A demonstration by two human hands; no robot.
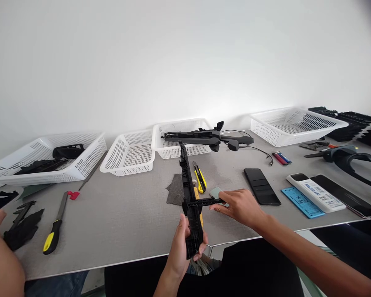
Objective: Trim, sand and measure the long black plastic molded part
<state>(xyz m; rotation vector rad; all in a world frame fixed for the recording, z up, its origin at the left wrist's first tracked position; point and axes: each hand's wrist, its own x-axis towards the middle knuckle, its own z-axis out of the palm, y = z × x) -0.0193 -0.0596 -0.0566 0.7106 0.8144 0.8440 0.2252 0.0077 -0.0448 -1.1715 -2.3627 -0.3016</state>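
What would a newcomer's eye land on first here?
First, the long black part mid-picture, its lower end in the left hand, the right hand holding a thin black piece across it. Behind, bulky dark parts overhang a white basket. A yellow utility knife stands out on the table, right of the long black part.

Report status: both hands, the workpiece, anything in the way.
Left hand gripping long black plastic part by near end. Right hand pinching slim black strip across it. Yellow utility knife close by; no evident obstruction.

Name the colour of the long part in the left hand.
Black; the long part in the left hand shows best in the head view.
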